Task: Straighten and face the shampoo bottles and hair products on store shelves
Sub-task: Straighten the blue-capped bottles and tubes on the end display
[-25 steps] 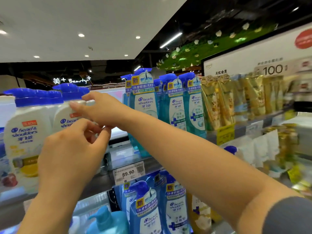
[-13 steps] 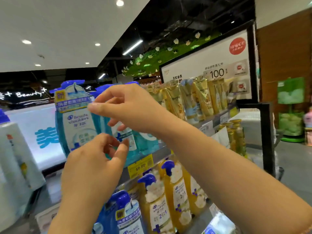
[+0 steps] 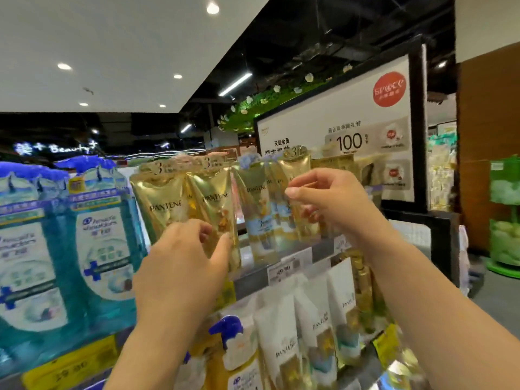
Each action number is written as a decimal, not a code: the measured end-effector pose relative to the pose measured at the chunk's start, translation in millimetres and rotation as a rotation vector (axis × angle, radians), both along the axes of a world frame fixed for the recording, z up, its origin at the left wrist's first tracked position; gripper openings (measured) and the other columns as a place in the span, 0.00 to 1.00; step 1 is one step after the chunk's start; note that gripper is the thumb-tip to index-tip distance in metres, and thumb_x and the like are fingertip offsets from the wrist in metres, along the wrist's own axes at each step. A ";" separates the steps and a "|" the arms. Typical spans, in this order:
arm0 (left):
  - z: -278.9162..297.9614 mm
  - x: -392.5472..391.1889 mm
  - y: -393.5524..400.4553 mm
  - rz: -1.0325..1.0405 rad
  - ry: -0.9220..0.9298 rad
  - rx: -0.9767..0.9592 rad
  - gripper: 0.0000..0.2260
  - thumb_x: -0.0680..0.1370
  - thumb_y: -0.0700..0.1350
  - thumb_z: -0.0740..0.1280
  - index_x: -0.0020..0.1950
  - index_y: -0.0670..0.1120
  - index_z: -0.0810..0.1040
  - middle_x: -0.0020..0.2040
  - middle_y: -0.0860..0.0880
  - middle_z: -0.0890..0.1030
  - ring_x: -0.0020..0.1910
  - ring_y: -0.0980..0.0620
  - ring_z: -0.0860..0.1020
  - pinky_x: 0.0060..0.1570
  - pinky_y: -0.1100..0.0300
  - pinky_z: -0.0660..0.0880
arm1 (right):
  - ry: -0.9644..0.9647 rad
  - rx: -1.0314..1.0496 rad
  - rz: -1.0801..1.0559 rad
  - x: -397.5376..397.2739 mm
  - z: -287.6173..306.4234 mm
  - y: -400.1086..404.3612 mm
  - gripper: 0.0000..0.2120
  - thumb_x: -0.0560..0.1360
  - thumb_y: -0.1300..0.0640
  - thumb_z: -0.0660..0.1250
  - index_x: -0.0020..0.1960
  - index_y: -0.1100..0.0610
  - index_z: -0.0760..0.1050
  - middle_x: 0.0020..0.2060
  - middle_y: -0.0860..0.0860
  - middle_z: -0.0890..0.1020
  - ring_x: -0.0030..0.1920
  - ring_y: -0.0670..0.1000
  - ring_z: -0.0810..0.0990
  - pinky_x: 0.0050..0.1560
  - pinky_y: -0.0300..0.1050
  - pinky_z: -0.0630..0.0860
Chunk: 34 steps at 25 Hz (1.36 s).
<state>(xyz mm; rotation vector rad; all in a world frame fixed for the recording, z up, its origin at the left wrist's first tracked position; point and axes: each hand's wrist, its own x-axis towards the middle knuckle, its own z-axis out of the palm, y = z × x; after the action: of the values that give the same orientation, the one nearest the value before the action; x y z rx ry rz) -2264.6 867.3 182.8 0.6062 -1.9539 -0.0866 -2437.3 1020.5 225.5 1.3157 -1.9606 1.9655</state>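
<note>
Fingers of my left hand (image 3: pixel 180 266) curl forward at the foot of the second gold Pantene tube (image 3: pixel 215 209), thumb tip at its lower right edge; I cannot tell whether they actually pinch it or only touch. My right hand (image 3: pixel 334 204) is raised at about two o'clock from the left, wrist bent, thumb and forefinger held out to the left toward a gold tube (image 3: pixel 298 175) further along the row, the other fingers curled; whether it grips that tube is unclear through the blur.

The tubes stand upright on the top shelf, caps down: a first gold tube (image 3: pixel 163 204) at ten o'clock of my left hand, and a gold-and-blue tube (image 3: pixel 257 218) between my hands. At nine o'clock stand teal Head & Shoulders pump bottles (image 3: pixel 104 249) with blue pumps. A price tag (image 3: pixel 282 270) sits on the shelf edge at four o'clock of my left hand. On the shelf below, at five o'clock, white Pantene tubes (image 3: pixel 281 342) stand in a row, with a blue-pumped bottle (image 3: pixel 233 342) beside them. At twelve o'clock behind my right hand is a white promotional sign (image 3: pixel 351 114).
</note>
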 end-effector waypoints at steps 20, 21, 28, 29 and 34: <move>-10.8 -51.6 11.0 0.400 0.089 0.202 0.27 0.74 0.69 0.61 0.65 0.52 0.74 0.37 0.56 0.73 0.38 0.54 0.67 0.34 0.58 0.68 | 0.700 0.240 -0.288 -138.4 67.0 -45.9 0.27 0.77 0.47 0.70 0.73 0.51 0.69 0.65 0.52 0.80 0.59 0.52 0.81 0.50 0.44 0.74; -10.6 -52.2 10.4 0.398 0.087 0.203 0.27 0.74 0.68 0.61 0.65 0.52 0.74 0.38 0.56 0.73 0.38 0.54 0.68 0.35 0.58 0.68 | 0.702 0.284 -0.284 -139.9 70.7 -51.2 0.27 0.77 0.47 0.70 0.74 0.52 0.69 0.61 0.52 0.81 0.52 0.51 0.85 0.46 0.42 0.77; -8.3 -54.4 26.1 0.412 0.188 0.032 0.24 0.74 0.59 0.69 0.63 0.45 0.71 0.47 0.47 0.76 0.40 0.51 0.72 0.33 0.64 0.66 | 0.690 0.369 -0.240 -148.0 72.5 -62.2 0.12 0.76 0.55 0.71 0.55 0.62 0.80 0.33 0.52 0.85 0.24 0.45 0.84 0.31 0.46 0.84; -6.1 -58.1 32.3 0.387 0.234 -0.010 0.22 0.74 0.55 0.71 0.60 0.44 0.72 0.47 0.46 0.74 0.39 0.51 0.71 0.33 0.68 0.62 | 0.679 0.372 -0.220 -148.5 73.3 -59.9 0.10 0.77 0.55 0.71 0.53 0.62 0.80 0.33 0.52 0.85 0.25 0.46 0.84 0.32 0.47 0.84; -8.2 -99.6 54.8 0.233 0.095 -0.097 0.17 0.76 0.49 0.69 0.60 0.41 0.77 0.46 0.47 0.80 0.37 0.53 0.76 0.38 0.72 0.67 | 0.560 0.289 -0.039 -145.9 74.9 -32.7 0.06 0.79 0.52 0.71 0.47 0.54 0.78 0.35 0.53 0.84 0.27 0.48 0.85 0.25 0.40 0.81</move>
<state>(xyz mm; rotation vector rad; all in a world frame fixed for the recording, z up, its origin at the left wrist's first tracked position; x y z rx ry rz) -2364.3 922.0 174.6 0.7470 -1.7721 0.1226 -2583.2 987.8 300.4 1.6441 -1.9877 1.1389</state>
